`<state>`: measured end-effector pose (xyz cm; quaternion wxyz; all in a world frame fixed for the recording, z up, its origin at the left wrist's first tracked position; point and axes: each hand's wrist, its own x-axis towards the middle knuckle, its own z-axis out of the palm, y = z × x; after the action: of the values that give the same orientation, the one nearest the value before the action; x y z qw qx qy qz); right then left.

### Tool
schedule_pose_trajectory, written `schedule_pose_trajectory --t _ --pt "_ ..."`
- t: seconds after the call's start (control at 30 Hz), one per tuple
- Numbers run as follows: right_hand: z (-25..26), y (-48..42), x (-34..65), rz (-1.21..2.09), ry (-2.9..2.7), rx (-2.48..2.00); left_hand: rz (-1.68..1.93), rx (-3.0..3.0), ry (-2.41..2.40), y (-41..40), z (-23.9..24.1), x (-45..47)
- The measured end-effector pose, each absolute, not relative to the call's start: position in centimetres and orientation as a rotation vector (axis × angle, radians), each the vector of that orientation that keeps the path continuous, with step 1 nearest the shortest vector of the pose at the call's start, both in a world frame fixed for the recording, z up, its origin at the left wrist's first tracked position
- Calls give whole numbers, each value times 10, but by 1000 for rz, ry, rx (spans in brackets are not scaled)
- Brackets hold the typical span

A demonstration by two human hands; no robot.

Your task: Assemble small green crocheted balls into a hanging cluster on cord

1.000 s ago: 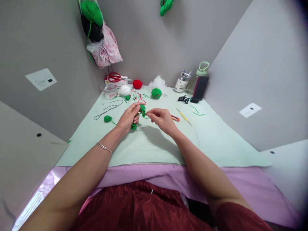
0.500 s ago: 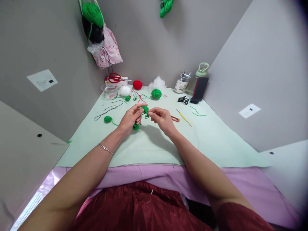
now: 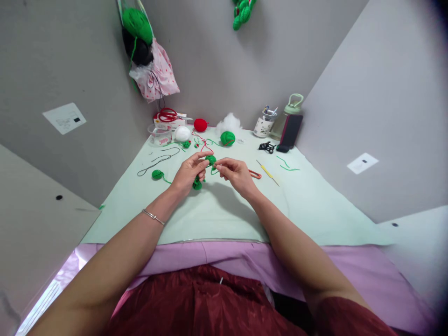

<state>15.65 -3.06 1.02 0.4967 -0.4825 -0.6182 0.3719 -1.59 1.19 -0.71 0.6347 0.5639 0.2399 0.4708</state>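
Note:
My left hand is closed around a small green crocheted piece, which sticks up between its fingertips, with another green lump of it showing under the palm. My right hand is pinched against the right side of the same piece, on a thin green strand or needle too small to make out. Both hands hover over the pale green mat near its middle.
A small green knot and a black cord lie left. Orange snips and a yellow crochet hook lie right. At the back: green yarn ball, red ball, white stuffing, red scissors, pen cup, bottle.
My hands have drawn together: the right hand moved left from holding a strand apart to pinching right at the green piece. The view has shifted slightly downward.

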Motion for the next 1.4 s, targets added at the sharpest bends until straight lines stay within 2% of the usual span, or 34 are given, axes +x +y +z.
schedule_pose_trajectory --t 0.7,1.23,1.33,1.4 --pt "1 -26 157 812 -1502 -1168 1104 1293 650 7 -8 -12" --pt "-4 -23 159 1025 -1451 -1172 1085 1609 844 13 -23 -7" --pt "2 -28 159 937 -1534 -1156 1074 1599 863 13 -21 -8" --pt "5 -32 159 724 -1633 -1248 1052 1585 870 12 -19 -8"
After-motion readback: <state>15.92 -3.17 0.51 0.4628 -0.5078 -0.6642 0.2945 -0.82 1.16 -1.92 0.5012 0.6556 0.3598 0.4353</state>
